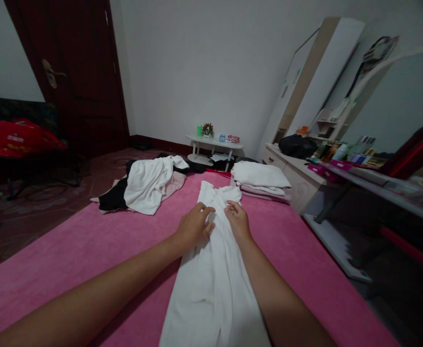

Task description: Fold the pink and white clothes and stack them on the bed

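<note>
A long white garment (211,289) lies lengthwise on the pink bed cover (125,250), its far end bunched a little. My left hand (197,225) rests on the garment's left side, fingers curled but apart. On its right side, my right hand (238,219) touches the cloth with its fingers spread. Farther off at the right is a stack of folded white cloth (261,177). A loose heap with a white cloth (148,185) over black and light pink pieces lies at the far left of the bed.
A small white table (215,141) with a plant stands beyond the bed. Along the right are a dresser (294,168) with bottles and a grey-edged table. A red bag (21,140) sits on a chair at the left, near a dark door (77,72).
</note>
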Demonstrator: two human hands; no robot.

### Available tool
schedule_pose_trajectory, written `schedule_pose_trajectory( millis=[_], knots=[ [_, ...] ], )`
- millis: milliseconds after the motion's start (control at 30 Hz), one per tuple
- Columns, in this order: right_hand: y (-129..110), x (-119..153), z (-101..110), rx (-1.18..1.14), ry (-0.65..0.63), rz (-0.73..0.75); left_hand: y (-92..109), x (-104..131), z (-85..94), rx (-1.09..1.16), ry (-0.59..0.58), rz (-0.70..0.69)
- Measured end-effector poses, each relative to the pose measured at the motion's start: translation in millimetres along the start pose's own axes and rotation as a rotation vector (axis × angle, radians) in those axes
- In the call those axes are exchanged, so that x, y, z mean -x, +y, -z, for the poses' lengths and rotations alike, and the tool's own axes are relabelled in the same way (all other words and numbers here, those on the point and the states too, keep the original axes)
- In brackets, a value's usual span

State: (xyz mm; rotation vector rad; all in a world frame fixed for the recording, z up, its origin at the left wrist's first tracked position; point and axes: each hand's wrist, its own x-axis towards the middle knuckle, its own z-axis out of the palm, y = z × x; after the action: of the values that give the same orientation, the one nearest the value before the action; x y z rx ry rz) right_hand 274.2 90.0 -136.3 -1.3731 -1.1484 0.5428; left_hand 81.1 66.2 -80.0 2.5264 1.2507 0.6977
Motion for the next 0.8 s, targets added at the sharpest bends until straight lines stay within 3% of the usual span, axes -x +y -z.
schedule_pose_trajectory(
  millis=[233,433,567,667,800],
  knots=[
    [4,-55,-10,0.085,-0.039,-0.027,-11,-1,-22.9,0.078,0.062,0.032],
    [2,-86,-24,0.020,-0.202,0.078,-21,-8,-29.4,0.191,0.023,0.139],
    [12,-82,-23,-0.035,-0.065,0.089,-34,-17,-37.7,0.318,0.030,0.191],
    [19,-77,-22,-0.046,0.037,0.112,-41,-21,-45.9,0.461,0.107,0.191],
    [21,-77,-25,0.019,0.103,0.158,-46,-27,-55.8,0.737,0.206,0.312]
  ],
)
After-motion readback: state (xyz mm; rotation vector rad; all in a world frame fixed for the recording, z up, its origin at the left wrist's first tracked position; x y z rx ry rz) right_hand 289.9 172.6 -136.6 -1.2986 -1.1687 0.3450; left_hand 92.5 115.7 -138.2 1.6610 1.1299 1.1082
